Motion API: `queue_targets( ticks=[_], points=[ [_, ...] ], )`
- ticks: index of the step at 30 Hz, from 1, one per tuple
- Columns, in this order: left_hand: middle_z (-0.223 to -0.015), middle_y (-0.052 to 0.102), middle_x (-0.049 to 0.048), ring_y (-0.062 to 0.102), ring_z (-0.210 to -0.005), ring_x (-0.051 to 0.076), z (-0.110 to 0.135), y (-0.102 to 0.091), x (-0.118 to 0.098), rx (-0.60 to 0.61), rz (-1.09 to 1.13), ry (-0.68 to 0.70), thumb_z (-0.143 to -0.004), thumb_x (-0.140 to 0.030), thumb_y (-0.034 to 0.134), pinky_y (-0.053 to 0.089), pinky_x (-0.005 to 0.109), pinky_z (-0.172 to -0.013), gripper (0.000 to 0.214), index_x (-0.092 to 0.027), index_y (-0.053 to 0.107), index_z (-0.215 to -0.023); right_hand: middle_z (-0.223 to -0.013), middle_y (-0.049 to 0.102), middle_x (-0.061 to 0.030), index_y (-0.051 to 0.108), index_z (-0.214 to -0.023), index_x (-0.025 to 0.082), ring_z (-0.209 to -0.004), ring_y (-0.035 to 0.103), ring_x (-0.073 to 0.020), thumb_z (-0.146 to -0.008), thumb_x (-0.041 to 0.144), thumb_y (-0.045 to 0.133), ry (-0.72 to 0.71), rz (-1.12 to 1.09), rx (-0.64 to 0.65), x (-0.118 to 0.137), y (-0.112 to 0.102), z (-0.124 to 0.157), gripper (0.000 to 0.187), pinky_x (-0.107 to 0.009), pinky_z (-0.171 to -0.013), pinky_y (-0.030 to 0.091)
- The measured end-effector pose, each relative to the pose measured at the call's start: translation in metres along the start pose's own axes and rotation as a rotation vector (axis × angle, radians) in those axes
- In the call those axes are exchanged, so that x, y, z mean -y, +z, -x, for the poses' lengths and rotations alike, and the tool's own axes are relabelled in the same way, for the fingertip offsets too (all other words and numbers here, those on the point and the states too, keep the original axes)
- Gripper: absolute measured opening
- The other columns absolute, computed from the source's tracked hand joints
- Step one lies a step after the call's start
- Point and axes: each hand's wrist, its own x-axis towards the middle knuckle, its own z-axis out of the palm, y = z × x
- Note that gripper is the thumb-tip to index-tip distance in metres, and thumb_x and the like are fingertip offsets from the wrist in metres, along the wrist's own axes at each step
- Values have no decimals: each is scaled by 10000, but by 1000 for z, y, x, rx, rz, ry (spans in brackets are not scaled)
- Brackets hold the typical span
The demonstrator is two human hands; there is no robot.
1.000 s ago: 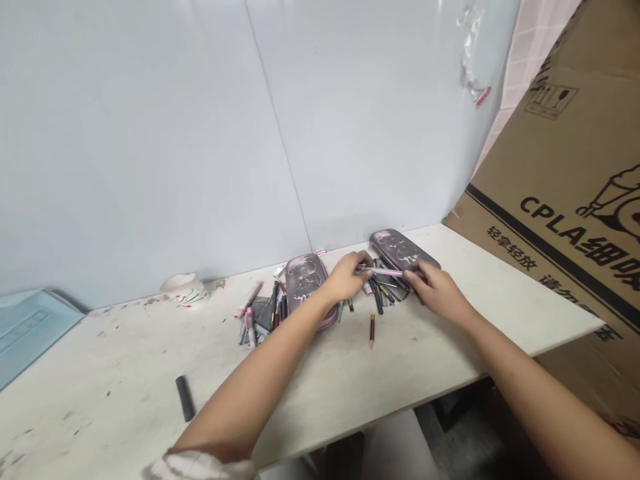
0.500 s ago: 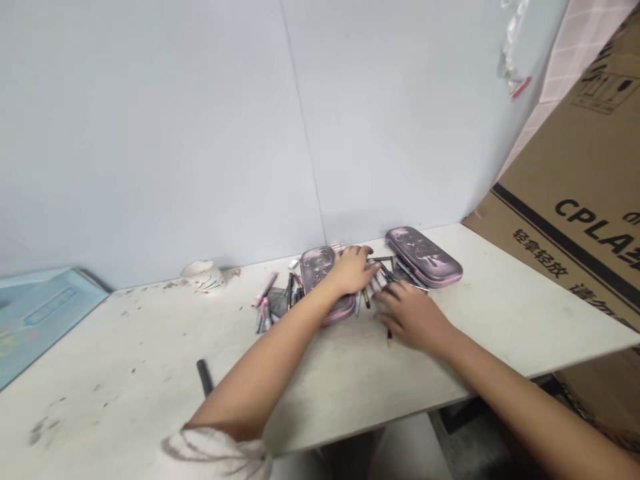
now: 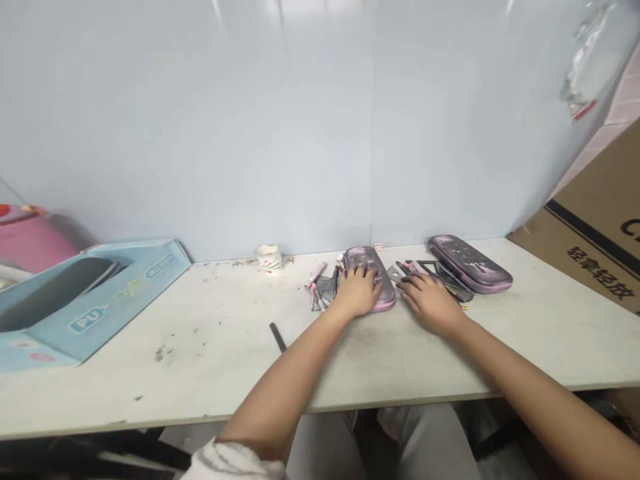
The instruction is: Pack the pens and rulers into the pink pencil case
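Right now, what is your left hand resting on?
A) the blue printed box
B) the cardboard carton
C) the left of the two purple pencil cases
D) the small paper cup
C. The left hand lies with its fingers on top of the left purple pencil case.

The person's arms are bare from the wrist up to the sleeve. The left arm [image 3: 280, 393] ends in a white sleeve [image 3: 230, 461] near the elbow. This sleeve is soft and bunched up, with lots of small folds. The right arm [image 3: 530, 393] runs off the edge of the picture, and it is bare as far as you can see. The left grip [image 3: 357, 292] and the right grip [image 3: 431, 303] are bare hands. Down below, the legs wear loose, pale grey trousers [image 3: 425, 443] with soft folds. A bit of white cloth [image 3: 387, 420] shows at the top of them.
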Motion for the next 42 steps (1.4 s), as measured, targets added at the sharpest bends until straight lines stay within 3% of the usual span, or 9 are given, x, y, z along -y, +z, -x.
queue_targets(
  ticks=[5,11,16,21,25,29,33,36,42],
  points=[
    [-1327,421,106,380,-1201,280,18,-2,23,-37,82,-2,-866,-432,340,278,487,-995,444,-226,456,-1241,-1134,583,-122,531,-1159,158,-1113,467,-236,-892,332,322,79,-163,29,42,2,-20,381,-373,-920,344],
    [-1314,401,114,285,-1275,281,39,2,44,-143,274,-32,-860,-410,388,255,483,-1025,414,-246,497,-1225,-1018,641,-151,427,-1233,140,-952,598,-270,-878,442,287,437,-427,148,76,14,-48,487,-368,-791,420],
    [-1381,334,114,257,-1304,269,39,-1,47,-201,536,-8,-816,-360,498,232,475,-1051,496,-248,412,-1291,-987,643,-160,342,-1276,118,-929,609,-278,-829,477,375,589,-626,23,82,26,-51,574,-398,-791,438],
    [-1431,277,88,279,-1309,220,30,-16,45,-528,1059,-209,-789,-395,550,270,390,-1053,642,-265,269,-1351,-1117,586,-143,315,-1262,175,-983,585,-228,-816,427,441,481,-873,-307,79,27,-43,527,-402,-842,450],
    [-1356,407,88,435,-1207,196,31,-26,37,-536,1395,-268,-779,-403,567,383,323,-965,606,-250,310,-1306,-1226,496,-137,332,-1248,189,-1107,501,-223,-810,329,483,247,-822,-499,83,24,-38,485,-415,-927,409],
    [-1056,602,71,567,-972,210,40,-37,29,-556,1107,-235,-711,-427,631,441,349,-847,504,-197,490,-1136,-1204,494,-132,333,-1258,184,-1089,495,-218,-827,248,442,108,-694,-533,87,24,-36,449,-420,-914,417],
    [-1051,556,63,490,-1011,240,49,-48,27,-683,448,-178,-677,-399,660,362,395,-892,481,-238,548,-1116,-1116,534,-129,420,-1172,161,-1080,465,-229,-838,224,404,144,-532,-601,84,22,-40,340,-438,-919,388],
    [-1026,542,77,456,-1001,258,53,-50,33,-647,109,-161,-722,-323,609,316,423,-896,452,-255,538,-1164,-1051,538,-119,479,-1072,164,-1051,462,-222,-851,236,384,220,-495,-672,80,17,-40,252,-437,-928,364],
    [-1012,531,105,425,-1031,285,52,-46,44,-536,-171,-218,-742,-206,531,248,469,-929,456,-256,519,-1195,-1028,466,-106,498,-946,193,-1029,452,-235,-816,401,480,273,-503,-726,87,9,-39,246,-435,-903,370]
  ],
)
